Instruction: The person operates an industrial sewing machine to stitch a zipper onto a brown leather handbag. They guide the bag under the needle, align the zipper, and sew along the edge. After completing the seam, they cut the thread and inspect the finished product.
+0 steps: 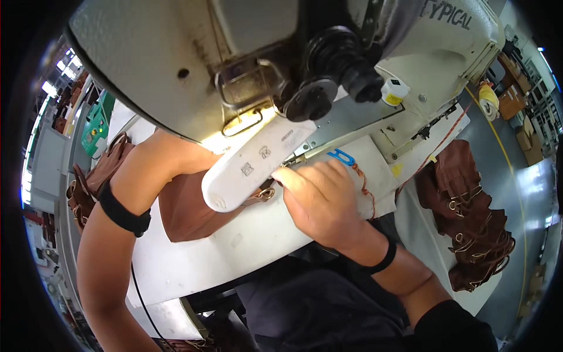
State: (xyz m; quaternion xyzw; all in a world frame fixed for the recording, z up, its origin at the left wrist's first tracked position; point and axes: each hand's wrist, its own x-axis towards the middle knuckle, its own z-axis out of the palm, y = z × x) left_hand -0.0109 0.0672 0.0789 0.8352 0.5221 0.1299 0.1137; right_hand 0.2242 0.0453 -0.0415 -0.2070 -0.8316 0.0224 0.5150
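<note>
Reaching in over the bench's [234, 255] front edge, the right forearm [369, 249] slants up and leftward, a black band near the wrist. Just past that edge, left of centre, lies a brown leather piece [185, 214], partly hidden beneath a pale guard [252, 167]; the flat bench probably carries its weight. Metal hardware [267, 193] shows at its right end. Beside the guard, the right hand [322, 196] is bent at the wrist, knuckles uppermost, fingers curled and bunched toward the thumb; blur leaves me unable to tell whether they pinch anything. The left forearm [132, 190] bows around the bench's left side, elbow wide, apparently to clear the machine head, which hides the left hand; its state cannot be told. Right of the guard, blue-handled snips [341, 156] lie on the bench with a twisted cord [365, 185], presumably kept within the right hand's reach. Farther back stands the sewing machine [146, 70], a white bottle [395, 92] on its bed. Off the bench's right edge, brown leather bags [463, 205] sit overlapped, perhaps to save room; cardboard boxes [511, 102] stand beyond.
</note>
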